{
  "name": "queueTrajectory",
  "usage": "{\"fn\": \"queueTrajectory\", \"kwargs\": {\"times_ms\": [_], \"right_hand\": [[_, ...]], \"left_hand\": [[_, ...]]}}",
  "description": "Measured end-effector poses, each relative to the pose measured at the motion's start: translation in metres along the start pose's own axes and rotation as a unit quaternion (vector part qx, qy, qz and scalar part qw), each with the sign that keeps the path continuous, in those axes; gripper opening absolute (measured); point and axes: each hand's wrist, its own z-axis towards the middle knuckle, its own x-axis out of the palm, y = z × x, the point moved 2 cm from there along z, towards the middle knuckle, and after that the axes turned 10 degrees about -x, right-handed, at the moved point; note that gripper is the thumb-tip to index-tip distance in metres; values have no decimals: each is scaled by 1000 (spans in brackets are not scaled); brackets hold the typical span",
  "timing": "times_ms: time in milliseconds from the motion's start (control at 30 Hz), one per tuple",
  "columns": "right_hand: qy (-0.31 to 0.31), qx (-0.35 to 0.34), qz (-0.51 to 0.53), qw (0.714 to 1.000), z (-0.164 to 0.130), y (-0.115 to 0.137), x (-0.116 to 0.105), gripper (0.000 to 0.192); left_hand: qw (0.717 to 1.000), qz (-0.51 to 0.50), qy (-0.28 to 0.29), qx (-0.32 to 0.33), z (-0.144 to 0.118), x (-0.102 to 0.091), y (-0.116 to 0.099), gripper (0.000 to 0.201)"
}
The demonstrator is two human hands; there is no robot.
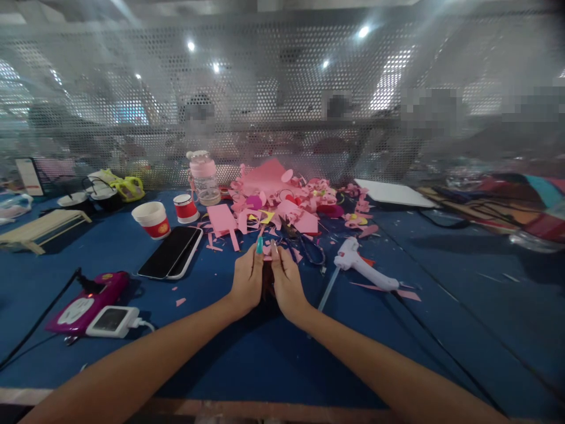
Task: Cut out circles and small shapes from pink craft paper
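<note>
My left hand (pixel 247 275) and my right hand (pixel 288 281) are close together above the front middle of the blue table (pixel 212 359). Both are closed, with thumbs pointing forward and long nails showing. Whatever they pinch is mostly hidden; a bit of pink shows near the thumb tips. Just ahead of my hands lie scissors (pixel 314 252) with dark blue handles, beside a heap of pink paper scraps (pixel 282 182). A white hot glue gun (pixel 368 268) lies on its side to the right of my right hand, a glue stick (pixel 329 290) extending from it.
Left of my hands lie a phone (pixel 170 253), paper cups (pixel 150 219), a red cup (pixel 186 209) and a magenta power block (pixel 90 303) with a white device (pixel 112 321). A bottle (pixel 203 176) stands behind. A mesh screen (pixel 273 88) borders the far edge. Cables cross the right side.
</note>
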Motion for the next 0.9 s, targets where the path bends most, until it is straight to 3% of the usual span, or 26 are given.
{"fn": "queueTrajectory", "kwargs": {"times_ms": [900], "right_hand": [[6,22,36,999,-1,-1,1,24]], "left_hand": [[993,110,-25,26,-2,0,0,39]]}}
